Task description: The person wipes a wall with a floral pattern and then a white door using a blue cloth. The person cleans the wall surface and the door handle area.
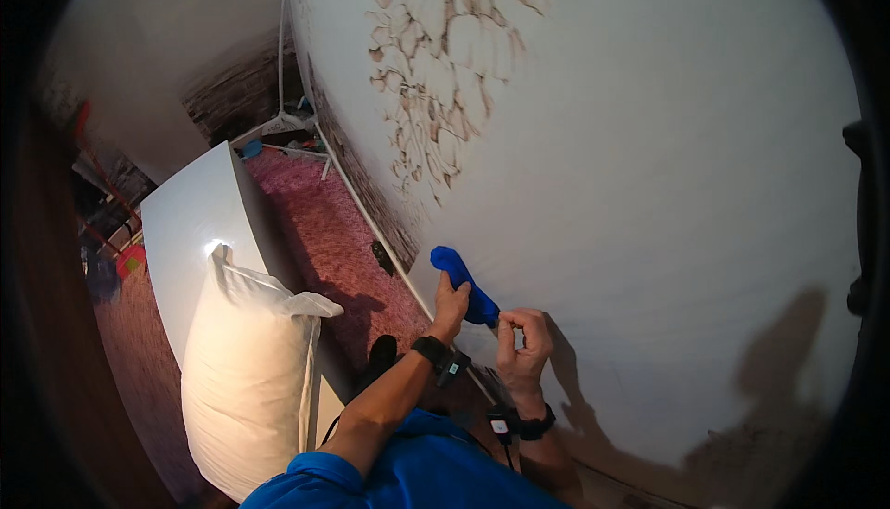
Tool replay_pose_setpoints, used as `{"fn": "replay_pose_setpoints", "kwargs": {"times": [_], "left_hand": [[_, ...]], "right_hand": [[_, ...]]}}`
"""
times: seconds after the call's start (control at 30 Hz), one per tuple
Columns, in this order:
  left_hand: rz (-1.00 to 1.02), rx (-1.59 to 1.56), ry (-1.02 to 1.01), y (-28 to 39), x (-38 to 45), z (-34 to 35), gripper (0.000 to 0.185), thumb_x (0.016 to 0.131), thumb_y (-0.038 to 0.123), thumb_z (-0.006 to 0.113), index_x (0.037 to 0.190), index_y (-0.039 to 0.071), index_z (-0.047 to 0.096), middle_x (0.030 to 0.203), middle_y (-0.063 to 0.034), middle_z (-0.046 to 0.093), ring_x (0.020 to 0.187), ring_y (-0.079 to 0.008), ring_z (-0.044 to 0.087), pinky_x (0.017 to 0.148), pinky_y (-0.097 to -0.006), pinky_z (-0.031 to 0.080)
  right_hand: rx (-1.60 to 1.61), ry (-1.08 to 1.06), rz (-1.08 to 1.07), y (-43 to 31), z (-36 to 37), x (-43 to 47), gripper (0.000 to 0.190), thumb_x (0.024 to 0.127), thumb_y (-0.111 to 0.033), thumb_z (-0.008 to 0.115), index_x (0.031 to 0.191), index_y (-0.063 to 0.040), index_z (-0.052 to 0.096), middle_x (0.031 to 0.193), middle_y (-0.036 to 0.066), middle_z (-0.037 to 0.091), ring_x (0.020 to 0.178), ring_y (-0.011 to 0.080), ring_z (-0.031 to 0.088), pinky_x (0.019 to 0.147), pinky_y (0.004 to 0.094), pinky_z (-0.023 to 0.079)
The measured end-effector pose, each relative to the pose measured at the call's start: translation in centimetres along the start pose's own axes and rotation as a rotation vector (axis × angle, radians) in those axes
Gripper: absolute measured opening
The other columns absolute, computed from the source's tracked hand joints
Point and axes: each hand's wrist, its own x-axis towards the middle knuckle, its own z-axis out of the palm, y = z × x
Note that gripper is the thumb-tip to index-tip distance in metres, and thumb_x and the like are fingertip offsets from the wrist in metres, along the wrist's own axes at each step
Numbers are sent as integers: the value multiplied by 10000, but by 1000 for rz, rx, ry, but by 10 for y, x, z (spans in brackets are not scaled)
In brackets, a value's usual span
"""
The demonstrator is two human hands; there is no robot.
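My left hand (pixel 452 306) is wrapped around the middle of a long, bright blue sock-like item (pixel 459 272), apparently soft fabric. Its rounded far end sticks out beyond my thumb. At the near, narrower end, my right hand (pixel 525 345) pinches it between thumb and fingertips. The exact grip there is too small to make out. Both hands are in front of a white wall (pixel 626 161), and each wrist carries a black strap with a small device.
A stuffed white sack (pixel 243 384) leans on a white panel-sided unit (pixel 191 210) at my left. Pink carpet (pixel 313 210) runs between unit and wall. A long-handled dustpan (pixel 281 119) and clutter occupy the corner; a red-handled tool (pixel 104 175) stands far left.
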Motion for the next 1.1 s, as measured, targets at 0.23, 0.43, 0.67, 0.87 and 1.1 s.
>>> {"fn": "replay_pose_setpoints", "kwargs": {"times": [0.23, 0.43, 0.67, 0.87, 1.1], "left_hand": [[305, 319, 26, -2, -56, 36, 480, 904, 105, 604, 1343, 2, 441, 1149, -218, 552, 1015, -382, 575, 870, -443, 473], [900, 427, 38, 74, -130, 82, 274, 865, 79, 649, 1079, -15, 505, 1001, -231, 519, 827, -424, 529, 718, -477, 447], [1034, 433, -32, 66, -167, 101, 264, 870, 49, 651, 1104, -8, 542, 1097, -261, 519, 897, -429, 564, 742, -448, 490], [769, 494, -63, 26, -151, 81, 227, 900, 65, 638, 1012, -38, 469, 945, -231, 480, 829, -418, 514, 722, -454, 440], [1085, 516, -238, 70, -192, 103, 293, 867, 40, 667, 1107, -20, 510, 1011, -234, 495, 853, -428, 535, 695, -470, 456]], "right_hand": [[-8, 68, 56, 2, -47, -44, 86, 879, 7, 639, 960, -14, 660, 935, 134, 646, 779, 239, 637, 688, 328, 519], [-13, 179, -60, -15, -87, -48, 61, 910, 0, 623, 970, -4, 635, 944, 109, 622, 806, 198, 614, 708, 297, 500], [0, 282, -65, -22, -115, -54, 86, 886, -10, 642, 969, -7, 663, 933, 129, 644, 795, 243, 645, 704, 332, 524], [37, 212, 42, -9, -103, -71, 77, 896, -18, 641, 970, -5, 653, 927, 130, 640, 782, 227, 645, 685, 328, 520], [67, 299, 69, -17, -113, -72, 155, 906, -72, 628, 1041, 4, 642, 961, 199, 637, 837, 368, 644, 713, 425, 523]]}}
